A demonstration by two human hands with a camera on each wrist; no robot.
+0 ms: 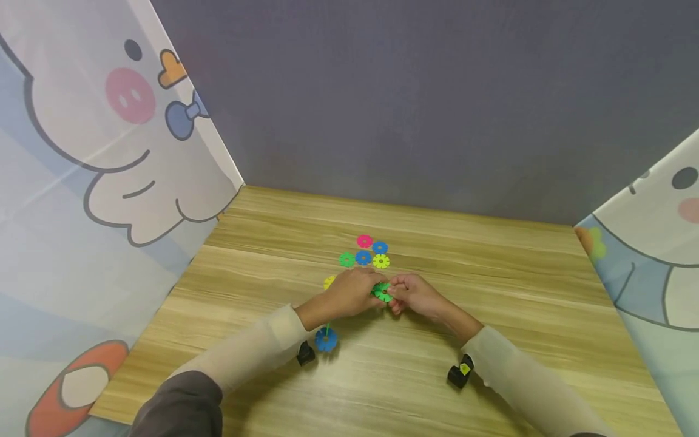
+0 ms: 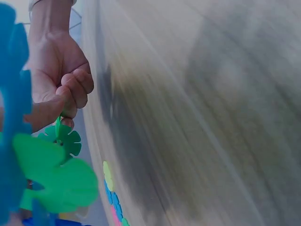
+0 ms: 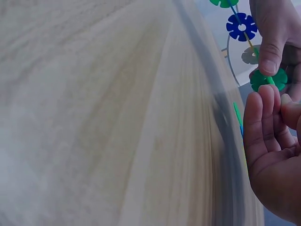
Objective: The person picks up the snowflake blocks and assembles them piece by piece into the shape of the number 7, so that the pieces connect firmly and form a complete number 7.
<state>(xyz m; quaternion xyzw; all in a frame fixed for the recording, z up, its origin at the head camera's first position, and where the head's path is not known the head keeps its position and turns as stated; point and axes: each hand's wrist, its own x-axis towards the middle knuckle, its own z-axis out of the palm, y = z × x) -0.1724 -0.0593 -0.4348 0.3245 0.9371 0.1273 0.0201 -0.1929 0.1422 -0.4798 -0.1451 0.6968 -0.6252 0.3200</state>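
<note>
My left hand (image 1: 354, 291) pinches a green notched plastic disc (image 3: 281, 79), one end of a chain of interlocking discs. The chain runs back under the wrist to a blue disc (image 1: 326, 340); another dark blue disc (image 3: 241, 27) shows in the right wrist view. My right hand (image 1: 416, 295) faces the left one, its thumb and forefinger pinching a green disc (image 1: 384, 292) edge-on against the chain's end. Whether the two slots are joined is hidden by fingers. Close to the left wrist camera, a large green disc (image 2: 66, 183) and a blue disc (image 2: 14, 94) loom blurred.
Beyond the hands, flat on the wooden table (image 1: 524, 303), lie a pink disc (image 1: 364, 241), two blue discs (image 1: 363, 258), a green disc (image 1: 346, 260) and a yellow disc (image 1: 381, 261). Another yellow disc (image 1: 329, 281) peeks past the left hand. A grey wall (image 1: 404, 109) stands behind.
</note>
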